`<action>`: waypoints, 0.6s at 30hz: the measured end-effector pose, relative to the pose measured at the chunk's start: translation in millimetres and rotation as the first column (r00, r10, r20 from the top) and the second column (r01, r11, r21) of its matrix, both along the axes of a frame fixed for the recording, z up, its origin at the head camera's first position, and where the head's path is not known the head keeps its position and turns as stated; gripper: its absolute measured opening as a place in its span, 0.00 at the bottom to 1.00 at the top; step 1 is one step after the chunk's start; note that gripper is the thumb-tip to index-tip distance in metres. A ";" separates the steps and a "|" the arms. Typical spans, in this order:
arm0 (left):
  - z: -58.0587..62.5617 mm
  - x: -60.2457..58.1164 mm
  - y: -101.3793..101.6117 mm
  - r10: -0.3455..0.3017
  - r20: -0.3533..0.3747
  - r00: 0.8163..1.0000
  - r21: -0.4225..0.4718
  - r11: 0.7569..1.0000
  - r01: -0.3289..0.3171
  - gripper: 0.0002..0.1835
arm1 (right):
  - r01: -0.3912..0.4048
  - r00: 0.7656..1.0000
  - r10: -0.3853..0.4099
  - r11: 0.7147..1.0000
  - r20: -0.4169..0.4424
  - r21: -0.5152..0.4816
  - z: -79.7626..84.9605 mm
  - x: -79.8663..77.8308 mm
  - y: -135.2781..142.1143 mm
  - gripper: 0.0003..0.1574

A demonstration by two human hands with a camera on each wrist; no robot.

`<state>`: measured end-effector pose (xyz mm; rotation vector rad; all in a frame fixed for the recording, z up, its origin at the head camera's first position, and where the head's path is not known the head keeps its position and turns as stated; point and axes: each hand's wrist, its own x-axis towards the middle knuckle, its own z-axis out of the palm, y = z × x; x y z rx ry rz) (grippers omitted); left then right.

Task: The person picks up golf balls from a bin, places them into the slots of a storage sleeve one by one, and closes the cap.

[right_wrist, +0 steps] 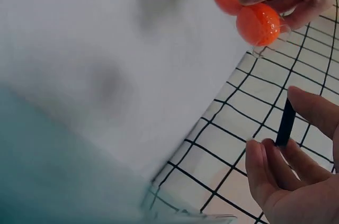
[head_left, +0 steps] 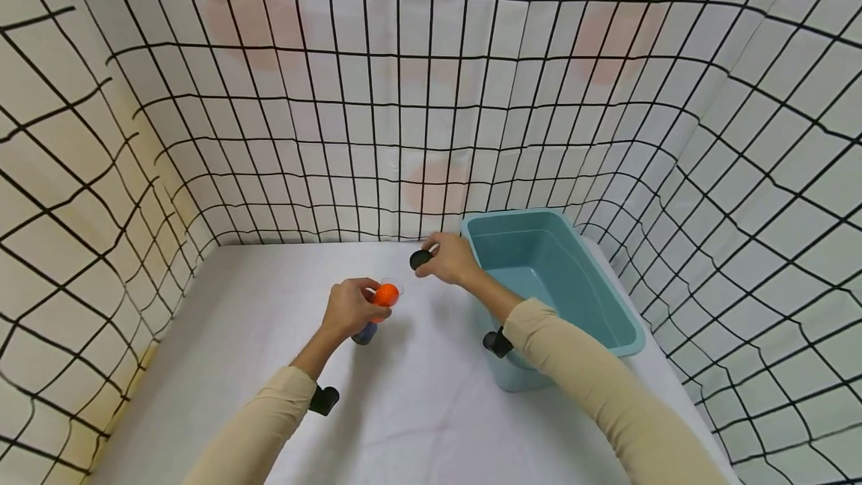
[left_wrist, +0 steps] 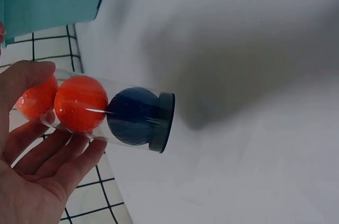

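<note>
My left hand (head_left: 346,309) grips a clear tube (left_wrist: 108,89) and lifts it above the white table. Two orange balls (left_wrist: 80,103) and a dark blue ball (left_wrist: 132,115) sit in line inside it. At the blue ball's end, a dark round cap (left_wrist: 166,123) closes the tube, pointing down toward the table. The other end, near the left thumb, shows as a clear rim with no cap on it. To the right, my right hand (head_left: 450,259) pinches a flat black round lid (head_left: 420,259) between thumb and fingertips, apart from the tube.
A teal plastic tub (head_left: 629,343) stands on the table (head_left: 417,425) at the right, under my right forearm. Black wire grid panels (head_left: 397,103) rise at the back and both sides, with white cloth behind them.
</note>
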<state>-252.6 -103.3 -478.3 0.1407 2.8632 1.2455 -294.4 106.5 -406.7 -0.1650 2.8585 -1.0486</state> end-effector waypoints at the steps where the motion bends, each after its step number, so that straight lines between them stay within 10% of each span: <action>1: -0.7 0.5 1.3 0.001 0.003 1.000 0.001 1.000 -0.001 0.23 | -0.014 1.000 0.014 1.000 0.013 0.011 1.0 2.1 1.8 0.27; 18: -10.2 4.6 16.5 -0.042 0.007 0.999 0.007 0.999 0.042 0.22 | -0.154 0.979 0.118 0.963 0.167 0.222 -4.5 19.2 -3.7 0.22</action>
